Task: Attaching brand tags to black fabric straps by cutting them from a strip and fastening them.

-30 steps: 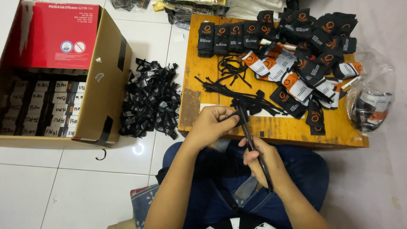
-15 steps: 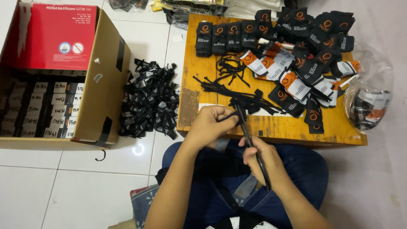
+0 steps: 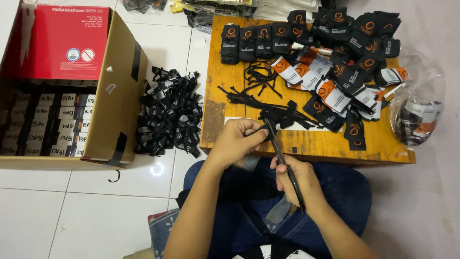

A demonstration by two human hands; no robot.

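Black strap (image 3: 282, 158): a long narrow band, which I log as held at both ends just in front of the low wooden table (image 3: 306, 144), over my lap. Right hand (image 3: 293, 181) closed around its lower length; left hand (image 3: 237, 140) pinching its upper end between thumb and fingers, where a small black tag (image 3: 272, 116) sits at the table's near edge. Next out, on the table: a loose bundle of black straps (image 3: 254, 98) not yet taken up, then a neat row of folded black pieces with orange marks (image 3: 249, 43), and a spread heap of black and orange-white label cards (image 3: 345, 81) (unsorted, as far as I can tell). To the left on the tiled floor (image 3: 72, 211), a heap of small black finished-looking pieces (image 3: 170, 115), and beyond it an open cardboard box (image 3: 115, 96) with rows of packed items. Clear plastic bag (image 3: 417, 110) at far right. Judged part-way through: much piled, much left.
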